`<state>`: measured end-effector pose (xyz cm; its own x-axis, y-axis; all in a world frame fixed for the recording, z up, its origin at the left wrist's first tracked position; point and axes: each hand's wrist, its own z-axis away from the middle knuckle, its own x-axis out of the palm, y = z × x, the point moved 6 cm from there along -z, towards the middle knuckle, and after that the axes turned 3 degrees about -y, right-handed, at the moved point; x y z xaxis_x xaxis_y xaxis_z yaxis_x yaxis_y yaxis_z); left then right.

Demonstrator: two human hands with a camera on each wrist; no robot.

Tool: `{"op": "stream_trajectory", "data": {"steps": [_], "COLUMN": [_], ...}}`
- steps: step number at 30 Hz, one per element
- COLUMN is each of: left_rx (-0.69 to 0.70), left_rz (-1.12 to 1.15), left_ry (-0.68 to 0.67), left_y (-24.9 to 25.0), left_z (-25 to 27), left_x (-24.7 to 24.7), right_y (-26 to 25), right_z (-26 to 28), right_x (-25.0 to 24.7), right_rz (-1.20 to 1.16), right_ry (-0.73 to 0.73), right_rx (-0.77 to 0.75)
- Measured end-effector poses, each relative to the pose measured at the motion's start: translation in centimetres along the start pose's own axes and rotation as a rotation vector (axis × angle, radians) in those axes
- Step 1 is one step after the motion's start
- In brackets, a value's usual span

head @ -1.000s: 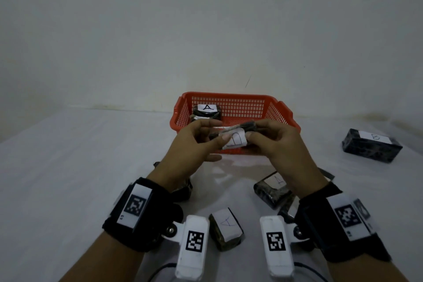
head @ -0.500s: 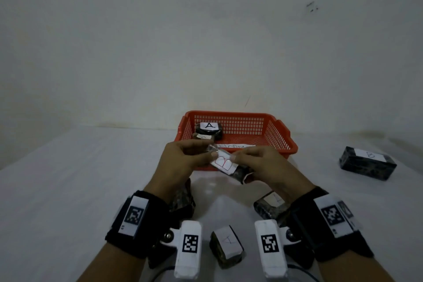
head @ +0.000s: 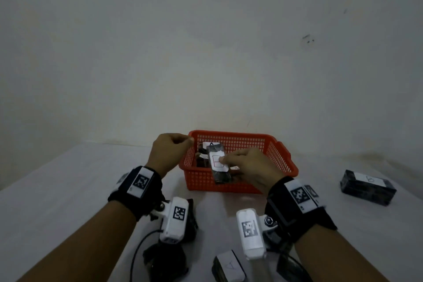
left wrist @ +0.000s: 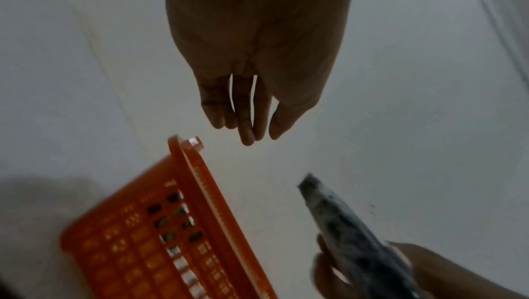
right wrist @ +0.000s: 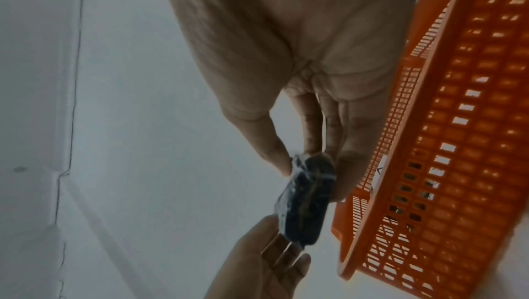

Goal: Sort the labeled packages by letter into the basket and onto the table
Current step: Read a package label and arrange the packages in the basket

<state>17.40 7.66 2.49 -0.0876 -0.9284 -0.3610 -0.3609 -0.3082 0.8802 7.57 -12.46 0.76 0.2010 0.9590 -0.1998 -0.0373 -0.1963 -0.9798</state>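
Open tabletop [head: 68,190] left of the basket [head: 283,158]; packages [head: 229,267] crowd the near edge.

Dim, grey-green cast in all views; no clear light source. Head view: wide-angle bend at the edges, dark vignetted corners, soft shadow on the surface [head: 68,201] just in front of the red basket [head: 240,184]. Left wrist view: basket mesh and package [left wrist: 349,231] motion-smeared. Right wrist view sharper, grainy.

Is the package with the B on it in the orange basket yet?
Not yet. The right hand pinches the B package in the air by the basket, beside its rim in the right wrist view.
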Motion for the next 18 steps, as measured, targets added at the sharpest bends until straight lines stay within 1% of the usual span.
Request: {"op": "stream_trajectory", "data": {"steps": [3,6,9,12,14,16,18], "left_rx": [-0.084,-0.198,-0.275,-0.312,-0.314,-0.326,-0.336], "left_rz": [-0.043,-0.008,0.004,-0.034,-0.055,-0.067,-0.049], "left_ry": [0.032,0.013,-0.074,-0.187,-0.216,-0.215,-0.2], "left_y": [-2.2,-3.8,-4.6,-5.2,-5.4,-5.7,-6.2], "left_z": [-2.9,-5.0,-6.4,-7.4,-8.0,-8.4,-9.0], "left_x": [-0.7,-0.1,1.3,3.3,4.4,5.0,5.4], "right_y": [-0.1,-0.2,0.3,1.5,2.2,2.6,3.1], "right_z": [-2.5,-5.1,-7.6,-10.1,-11.1,-11.6,-12.2], "right_x": [0.2,0.9,1.5,1.7,2.1,2.8,3.4], "right_rz": [0.001,0.015,0.033,0.167,0.218,0.263,0.321], "right_ry": [0.07,0.119,0.149,0.191,0.174,0.129,0.042], "right_rx": [0.027,0.058,0.106,0.13,0.161,0.204,0.239]}}
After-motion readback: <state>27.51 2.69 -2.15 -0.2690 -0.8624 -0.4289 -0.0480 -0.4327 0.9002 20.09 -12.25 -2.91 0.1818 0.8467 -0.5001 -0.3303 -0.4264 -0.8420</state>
